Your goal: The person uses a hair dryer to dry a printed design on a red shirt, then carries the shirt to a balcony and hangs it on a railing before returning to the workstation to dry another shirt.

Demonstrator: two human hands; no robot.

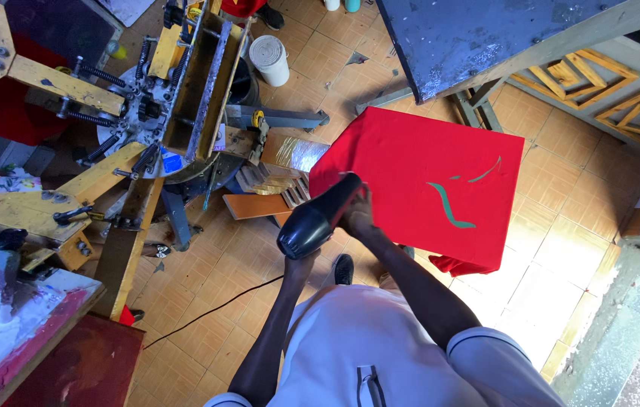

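Observation:
A red cloth (pixel 418 173) lies flat on a board, with green curved strokes (pixel 452 207) printed on it. At its near left edge I hold a black hair dryer (pixel 312 222), its nozzle aimed up over the cloth. My left hand (pixel 301 264) grips the dryer from below, mostly hidden behind its rear. My right hand (pixel 357 215) curls around the front of the barrel, right at the cloth's edge.
A wooden and metal printing carousel (pixel 161 98) with springs and arms fills the left. A white bucket (pixel 269 59) stands on the tiled floor behind it. A blue-grey table (pixel 478 38) is at the top, a paint-smeared surface (pixel 3 332) lower left. A black cable (pixel 214 313) trails across the tiles.

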